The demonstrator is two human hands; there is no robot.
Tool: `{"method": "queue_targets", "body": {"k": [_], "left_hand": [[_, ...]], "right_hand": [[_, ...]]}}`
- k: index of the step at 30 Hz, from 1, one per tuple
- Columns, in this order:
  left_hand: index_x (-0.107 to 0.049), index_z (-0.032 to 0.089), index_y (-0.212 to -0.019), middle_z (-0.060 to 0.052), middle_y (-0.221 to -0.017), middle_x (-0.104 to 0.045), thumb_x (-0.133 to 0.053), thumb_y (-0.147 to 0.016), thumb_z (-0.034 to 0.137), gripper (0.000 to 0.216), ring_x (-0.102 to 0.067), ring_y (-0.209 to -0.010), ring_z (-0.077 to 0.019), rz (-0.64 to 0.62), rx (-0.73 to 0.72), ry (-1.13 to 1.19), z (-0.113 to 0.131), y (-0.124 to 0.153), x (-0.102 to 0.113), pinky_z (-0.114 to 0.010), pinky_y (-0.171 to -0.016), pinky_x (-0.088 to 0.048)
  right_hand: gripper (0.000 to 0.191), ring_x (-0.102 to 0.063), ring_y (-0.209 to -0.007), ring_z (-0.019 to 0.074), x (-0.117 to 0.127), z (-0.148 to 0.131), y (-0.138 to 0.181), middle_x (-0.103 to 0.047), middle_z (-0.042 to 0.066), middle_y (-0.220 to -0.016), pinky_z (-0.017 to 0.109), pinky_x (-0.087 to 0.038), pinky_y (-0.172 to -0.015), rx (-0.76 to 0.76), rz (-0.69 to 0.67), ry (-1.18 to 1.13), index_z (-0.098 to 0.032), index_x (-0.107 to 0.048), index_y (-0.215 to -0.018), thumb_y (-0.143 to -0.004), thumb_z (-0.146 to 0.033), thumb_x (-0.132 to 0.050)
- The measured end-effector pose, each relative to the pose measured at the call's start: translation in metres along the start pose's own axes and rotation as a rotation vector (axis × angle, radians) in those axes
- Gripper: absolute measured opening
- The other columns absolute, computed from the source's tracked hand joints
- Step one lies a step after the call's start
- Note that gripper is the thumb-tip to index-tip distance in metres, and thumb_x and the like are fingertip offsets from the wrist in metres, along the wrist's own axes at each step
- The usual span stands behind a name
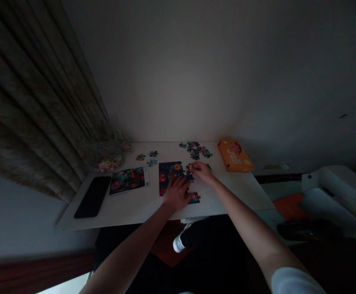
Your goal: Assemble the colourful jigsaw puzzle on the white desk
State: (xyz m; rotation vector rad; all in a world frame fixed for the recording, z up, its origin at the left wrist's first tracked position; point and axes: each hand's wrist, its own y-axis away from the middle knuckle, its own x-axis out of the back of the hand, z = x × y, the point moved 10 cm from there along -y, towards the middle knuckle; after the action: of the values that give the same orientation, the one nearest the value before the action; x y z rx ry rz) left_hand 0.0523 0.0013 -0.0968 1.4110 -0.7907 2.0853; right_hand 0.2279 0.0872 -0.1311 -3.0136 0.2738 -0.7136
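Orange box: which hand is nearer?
Right. The right hand is at the puzzle's right side, left of the orange box; the left hand is spread over the puzzle, farther left and closer to the person.

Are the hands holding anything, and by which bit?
Right hand touches a puzzle piece at its right side; gripping can't be told. Left hand lies on the puzzle.

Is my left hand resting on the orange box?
No, your left hand lies on the partly joined puzzle, away from the orange box.
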Motion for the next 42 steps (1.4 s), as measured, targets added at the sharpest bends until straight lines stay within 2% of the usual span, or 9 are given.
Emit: {"method": "queue_targets", "body": {"k": [5,12,15,20,25,30,35,38,42], "left_hand": [[-0.062,0.022,-0.142,-0.014,-0.154,-0.056,-0.057,-0.100,0.051,0.052,-0.046,-0.148,-0.0340,-0.003,-0.004,0.001,0.001,0.000,0.000,-0.064,-0.126,-0.025],[-0.064,0.022,-0.139,-0.013,-0.154,-0.057,-0.056,-0.101,0.053,0.050,-0.047,-0.147,-0.0345,0.012,-0.002,-0.009,0.001,0.001,0.000,-0.063,-0.127,-0.025],[-0.064,0.023,-0.140,-0.014,-0.153,-0.057,-0.057,-0.100,0.054,0.051,-0.047,-0.147,-0.0343,0.023,-0.009,-0.011,0.001,0.001,0.000,-0.063,-0.127,-0.025],[-0.065,0.023,-0.138,-0.013,-0.152,-0.059,-0.058,-0.100,0.052,0.049,-0.048,-0.146,-0.0343,0.038,-0.021,-0.017,0.001,0.001,0.000,-0.063,-0.127,-0.025],[-0.066,0.023,-0.138,-0.013,-0.151,-0.059,-0.058,-0.100,0.052,0.049,-0.048,-0.146,-0.0339,0.054,-0.030,-0.018,0.001,0.001,0.001,-0.062,-0.127,-0.026],[-0.063,0.024,-0.142,-0.012,-0.154,-0.057,-0.058,-0.100,0.051,0.050,-0.047,-0.147,-0.0326,0.027,-0.006,-0.005,-0.001,0.002,-0.002,-0.062,-0.127,-0.025],[-0.063,0.023,-0.142,-0.012,-0.155,-0.056,-0.056,-0.101,0.051,0.050,-0.046,-0.148,-0.0322,0.003,0.003,-0.030,-0.001,0.001,-0.004,-0.061,-0.128,-0.024],[-0.063,0.025,-0.141,-0.012,-0.154,-0.056,-0.056,-0.101,0.050,0.049,-0.048,-0.146,-0.0327,-0.017,0.005,-0.044,-0.002,0.000,-0.004,-0.061,-0.127,-0.026],[-0.064,0.027,-0.140,-0.011,-0.152,-0.059,-0.059,-0.099,0.052,0.048,-0.051,-0.142,-0.0344,-0.075,-0.022,-0.059,-0.003,-0.006,-0.002,-0.062,-0.122,-0.033]], "right_hand": [[0.022,-0.075,-0.076,0.0183,-0.011,-0.003,-0.011,-0.078,-0.001,-0.080,0.028,-0.056,-0.072,-0.028,-0.074,0.194,-0.022,-0.072,-0.102,-0.081,-0.026,-0.080],[0.023,-0.071,-0.073,0.0175,-0.025,-0.009,-0.013,-0.077,0.001,-0.084,0.027,-0.051,-0.070,-0.074,-0.221,0.368,-0.023,-0.074,-0.111,-0.088,-0.025,-0.076],[0.019,-0.070,-0.075,0.0178,-0.025,-0.012,-0.014,-0.075,0.002,-0.084,0.027,-0.049,-0.071,-0.055,-0.222,0.460,-0.022,-0.075,-0.108,-0.088,-0.023,-0.076],[0.020,-0.068,-0.082,0.0174,-0.023,-0.017,-0.011,-0.073,0.003,-0.092,0.026,-0.047,-0.074,-0.020,-0.175,0.592,-0.022,-0.075,-0.108,-0.088,-0.023,-0.078],[0.018,-0.067,-0.087,0.0172,-0.017,-0.027,0.002,-0.071,0.005,-0.101,0.026,-0.048,-0.081,0.054,-0.077,0.561,-0.022,-0.074,-0.111,-0.093,-0.024,-0.071],[0.020,-0.064,-0.103,0.0237,0.031,-0.025,0.030,-0.071,0.011,-0.108,0.033,-0.045,-0.089,0.099,0.175,0.695,-0.019,-0.073,-0.110,-0.099,-0.023,-0.057],[0.033,-0.059,-0.111,0.0308,0.068,-0.011,0.058,-0.070,0.014,-0.119,0.039,-0.039,-0.089,0.037,0.321,0.899,-0.019,-0.071,-0.120,-0.099,-0.042,-0.059],[0.038,-0.058,-0.112,0.0315,0.068,-0.006,0.064,-0.071,0.014,-0.120,0.039,-0.038,-0.089,0.007,0.330,0.927,-0.018,-0.070,-0.123,-0.100,-0.045,-0.058],[0.032,-0.060,-0.110,0.0296,0.059,-0.006,0.060,-0.073,0.013,-0.123,0.038,-0.037,-0.088,0.041,0.288,0.920,-0.019,-0.070,-0.124,-0.102,-0.038,-0.055]]}}
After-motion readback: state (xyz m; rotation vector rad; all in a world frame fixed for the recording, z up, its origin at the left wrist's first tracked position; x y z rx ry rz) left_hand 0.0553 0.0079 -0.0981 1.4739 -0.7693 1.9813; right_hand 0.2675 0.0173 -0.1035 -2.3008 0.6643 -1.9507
